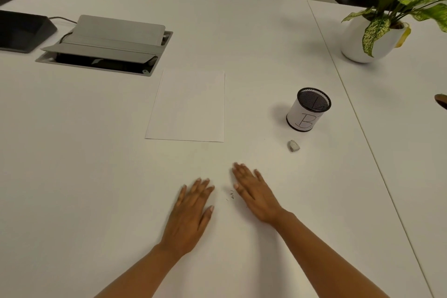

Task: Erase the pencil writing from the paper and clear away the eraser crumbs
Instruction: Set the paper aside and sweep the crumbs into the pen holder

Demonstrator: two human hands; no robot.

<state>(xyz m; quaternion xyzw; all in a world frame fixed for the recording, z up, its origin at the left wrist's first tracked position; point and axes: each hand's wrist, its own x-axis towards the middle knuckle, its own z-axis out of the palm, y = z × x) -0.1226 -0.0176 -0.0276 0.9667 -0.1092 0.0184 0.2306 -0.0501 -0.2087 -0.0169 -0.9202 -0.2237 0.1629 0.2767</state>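
A white sheet of paper (188, 106) lies flat in the middle of the white table; I see no writing on it. A few dark eraser crumbs (231, 195) sit on the table below the paper, between my two hands. My left hand (191, 213) lies flat, fingers spread, just left of the crumbs. My right hand (255, 191) lies flat on the table just right of them, fingers pointing up and left. Both hands hold nothing. A small grey eraser (293, 145) rests on the table to the right, below the pencil cup.
A black mesh pencil cup (308, 110) with a white label marked "B" stands right of the paper. A potted plant (370, 38) is at the back right. An open grey cable hatch (106, 47) and a dark device (23, 31) are at the back left. Chairs stand behind the table.
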